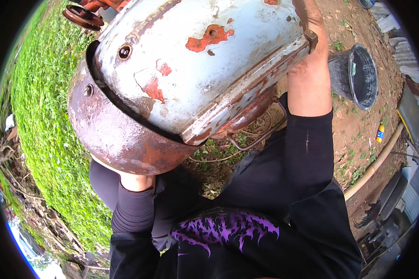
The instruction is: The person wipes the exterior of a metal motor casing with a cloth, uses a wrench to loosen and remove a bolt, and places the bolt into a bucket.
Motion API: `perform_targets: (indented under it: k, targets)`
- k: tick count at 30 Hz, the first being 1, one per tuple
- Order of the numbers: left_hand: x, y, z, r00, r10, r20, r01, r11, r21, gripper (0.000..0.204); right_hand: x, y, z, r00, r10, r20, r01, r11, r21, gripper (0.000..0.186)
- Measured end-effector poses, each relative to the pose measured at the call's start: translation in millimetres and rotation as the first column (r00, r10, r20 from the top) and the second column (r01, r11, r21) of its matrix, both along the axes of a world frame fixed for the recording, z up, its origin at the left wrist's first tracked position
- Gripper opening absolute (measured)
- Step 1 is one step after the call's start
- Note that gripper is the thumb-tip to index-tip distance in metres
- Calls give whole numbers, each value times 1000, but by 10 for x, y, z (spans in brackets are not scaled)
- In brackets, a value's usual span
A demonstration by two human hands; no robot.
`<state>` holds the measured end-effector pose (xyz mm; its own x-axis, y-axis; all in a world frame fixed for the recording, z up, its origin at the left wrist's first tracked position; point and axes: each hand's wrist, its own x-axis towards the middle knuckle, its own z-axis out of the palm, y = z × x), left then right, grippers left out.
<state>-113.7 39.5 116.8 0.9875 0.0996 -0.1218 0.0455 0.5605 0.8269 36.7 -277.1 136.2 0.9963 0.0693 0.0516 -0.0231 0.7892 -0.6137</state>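
A large metal tank (pixel 246 56), with pale blue-grey paint flaking to rust and red, fills the upper middle. A rusty curved metal cover (pixel 125 130) wraps its near left end, with a dark gap between them. My right hand (pixel 314 21) grips the tank's far right edge, its fingertips hidden behind the metal. Below the curved cover, only the wrist end of my left hand (pixel 137 180) shows; the fingers are out of sight under it. A bent metal rod (pixel 260 139) juts out below the tank.
A rusty pulley wheel (pixel 83 17) sits at the upper left beside red metal parts. To the right, a black bucket (pixel 356 76) lies tipped on the dirt, with a small yellow-and-blue bottle (pixel 380 133) and a pole (pixel 375 162) nearby. Grass (pixel 46 111) covers the left.
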Motion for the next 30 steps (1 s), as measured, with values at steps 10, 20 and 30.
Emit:
perform_targets:
  k: [10,20,30]
  targets:
    - [-38,112,124,884,-420,-206,455,669,588,62,13,-54,-63,999,-31,19,32,998,-61,45]
    - [77,-150,-21,784,-571,-244,557,473,683,60,41,-62,-69,998,-29,52,34,994,-104,48]
    - [27,-175,-80,817,-520,-251,530,504,682,59,75,-77,-81,997,-33,68,42,990,-134,51]
